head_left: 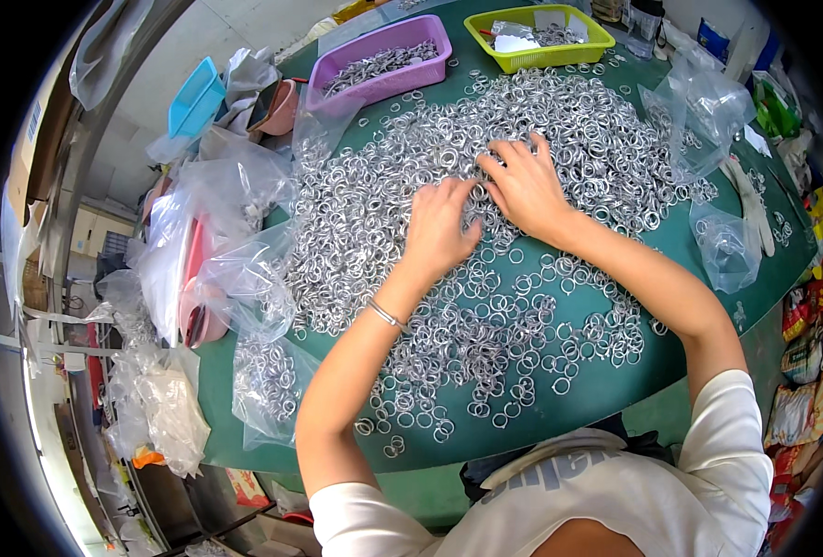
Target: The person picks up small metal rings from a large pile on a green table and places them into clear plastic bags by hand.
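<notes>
A wide heap of silver metal rings [578, 125] covers the middle of the green table [606, 395]. My left hand [439, 223] rests over the heap's near side, thumb apart from the fingers, fingertips down among the rings. Close on its right, my right hand [527, 190] reaches into the same heap with its fingers apart. A few rings show between the two hands; no ring is plainly gripped in either. A smaller, looser pile of rings [472, 343] lies nearer to me, between my forearms. What my fingertips touch is partly hidden.
At the far edge stand a purple basket [435, 37] and a yellow-green basket [606, 39], both holding metal pieces. Clear plastic bags [244, 200] crowd the left side beside a blue basket [209, 97]. A bag of rings [268, 381] lies front left. A white glove [753, 209] lies right.
</notes>
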{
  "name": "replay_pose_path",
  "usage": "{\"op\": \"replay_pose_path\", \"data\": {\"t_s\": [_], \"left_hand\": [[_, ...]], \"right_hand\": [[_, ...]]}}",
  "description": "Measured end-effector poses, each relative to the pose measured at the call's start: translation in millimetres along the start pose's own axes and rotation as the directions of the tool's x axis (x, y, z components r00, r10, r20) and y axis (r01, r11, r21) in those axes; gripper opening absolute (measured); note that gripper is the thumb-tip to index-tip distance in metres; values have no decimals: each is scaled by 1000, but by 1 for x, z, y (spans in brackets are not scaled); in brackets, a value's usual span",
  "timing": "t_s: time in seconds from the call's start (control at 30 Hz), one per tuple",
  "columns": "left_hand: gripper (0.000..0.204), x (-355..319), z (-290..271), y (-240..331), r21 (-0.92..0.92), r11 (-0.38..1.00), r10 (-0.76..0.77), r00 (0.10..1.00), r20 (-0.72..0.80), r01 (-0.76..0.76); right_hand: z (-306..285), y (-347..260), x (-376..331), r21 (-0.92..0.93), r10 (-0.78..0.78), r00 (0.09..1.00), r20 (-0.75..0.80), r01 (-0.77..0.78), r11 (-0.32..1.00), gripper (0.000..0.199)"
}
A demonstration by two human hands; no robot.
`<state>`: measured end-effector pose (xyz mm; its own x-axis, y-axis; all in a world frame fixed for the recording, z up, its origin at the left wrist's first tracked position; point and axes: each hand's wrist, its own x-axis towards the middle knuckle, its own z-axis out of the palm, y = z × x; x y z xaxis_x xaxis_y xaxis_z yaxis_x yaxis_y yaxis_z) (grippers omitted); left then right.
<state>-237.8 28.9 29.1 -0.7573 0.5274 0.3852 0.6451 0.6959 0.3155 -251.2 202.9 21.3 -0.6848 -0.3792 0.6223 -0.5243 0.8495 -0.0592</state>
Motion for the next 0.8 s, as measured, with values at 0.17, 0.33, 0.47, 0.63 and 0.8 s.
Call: {"op": "replay_pose_path", "data": {"t_s": [0.17, 0.33, 0.47, 0.63, 0.8], "left_hand": [[53, -24, -5, 26, -90, 994, 57, 998, 39, -54], [42, -45, -17, 55, -343, 939, 1, 995, 102, 35], [32, -30, -23, 27, -262, 965, -68, 973, -219, 8], [46, -2, -4, -19, -30, 983, -184, 959, -214, 182], [47, 17, 11, -14, 90, 977, -193, 981, -16, 194]], "right_hand": [[-19, -7, -17, 66, -85, 996, 15, 83, 994, 26], [-37, -11, -41, 224, -177, 981, 74, 157, 962, 25], [-54, -12, -46, 367, -209, 978, -14, 200, 909, 26], [-34, 8, -8, 215, -13, 997, -70, 27, 976, 38], [-9, 22, -11, 3, -32, 998, 45, 32, 999, 49]]}}
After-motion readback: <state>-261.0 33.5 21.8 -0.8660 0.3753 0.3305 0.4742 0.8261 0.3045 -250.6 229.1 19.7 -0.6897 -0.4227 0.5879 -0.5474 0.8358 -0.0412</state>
